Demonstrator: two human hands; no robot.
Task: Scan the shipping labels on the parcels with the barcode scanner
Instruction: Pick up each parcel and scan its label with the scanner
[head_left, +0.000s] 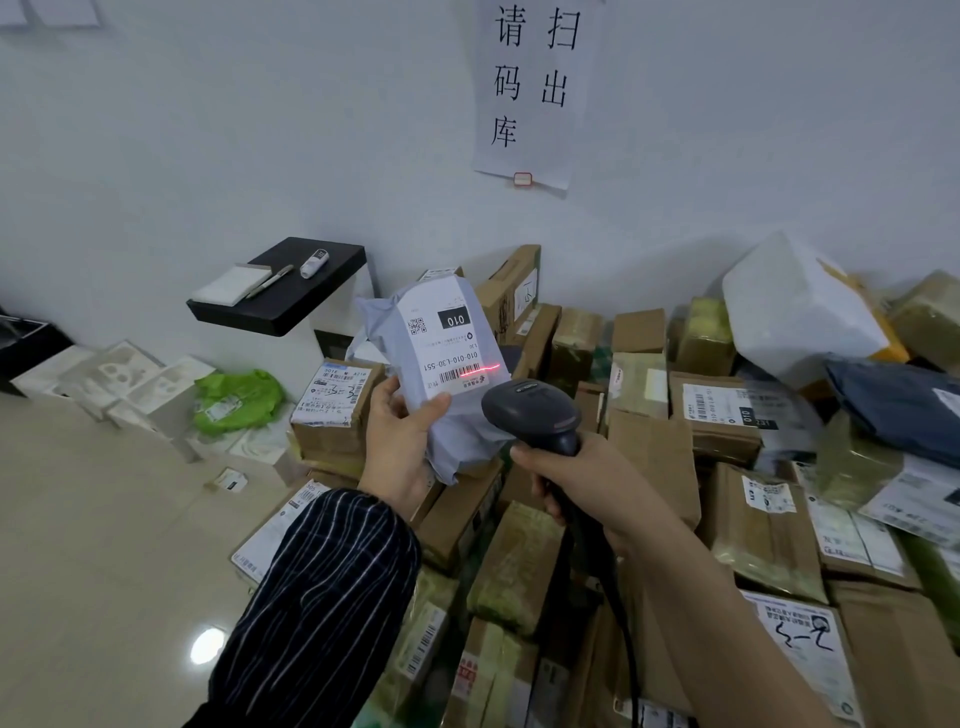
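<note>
Above the piled boxes (649, 457), the left hand (400, 441) grips a crinkled grey mailer (441, 364), its white label (447, 348) crossed by a red line; the right hand (582, 483) clasps the black scanner (535, 410)

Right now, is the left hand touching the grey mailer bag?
Touching. The head view shows the left hand gripping the grey mailer bag from its side, with the thumb pressed across its front just below the shipping label.
</note>
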